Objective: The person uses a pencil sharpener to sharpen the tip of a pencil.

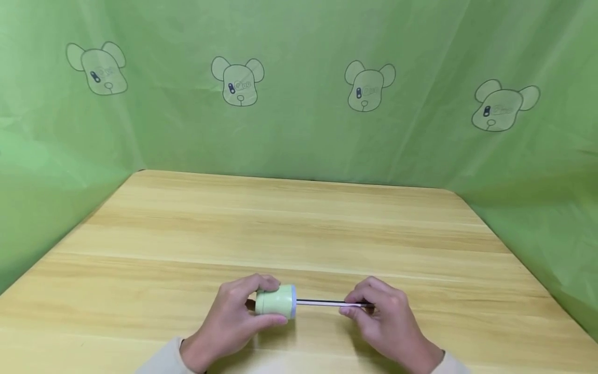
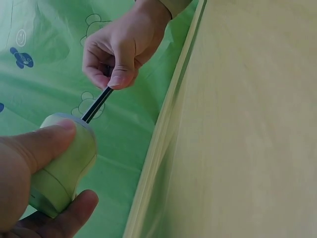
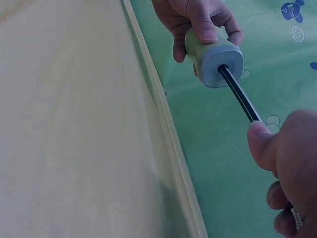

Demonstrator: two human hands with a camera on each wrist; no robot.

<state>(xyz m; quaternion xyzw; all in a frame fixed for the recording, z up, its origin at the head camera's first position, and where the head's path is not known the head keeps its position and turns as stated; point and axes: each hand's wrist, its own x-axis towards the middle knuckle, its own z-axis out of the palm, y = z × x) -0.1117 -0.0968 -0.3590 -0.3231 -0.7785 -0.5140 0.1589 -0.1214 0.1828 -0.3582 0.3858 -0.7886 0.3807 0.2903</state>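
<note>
Pencil [image 1: 320, 303]: dark with pale stripes, held between the two hands over the near part of the wooden table [image 1: 299, 228], roughly centered left to right. In the head view its long axis runs left-right, close to level, dropping very slightly to the right.

Left end points into the green housing [image 1: 275, 301], through the hole in its pale blue end face [image 3: 212, 75]. Tip is hidden inside, depth can't be read. Housing lies on its side, axis also left-right, about in line with the pencil, pale blue face pointing right, toward the right hand [image 1: 385, 319].

Left hand [image 1: 233, 311]: clamped round the housing, thumb on the near side, fingers on the far side. Right hand: thumb and fingers pinched on the pencil toward its outer end, other fingers curled. In the right wrist view a silvery bit of that end shows below them. Bare shaft visible between right thumb and housing.

Both hands sit over the table, shadows beneath. Pale sleeves [image 1: 163, 358] at both wrists. Behind: green sheet [image 1: 299, 135] with outlined bear heads [image 1: 240, 85].
</note>
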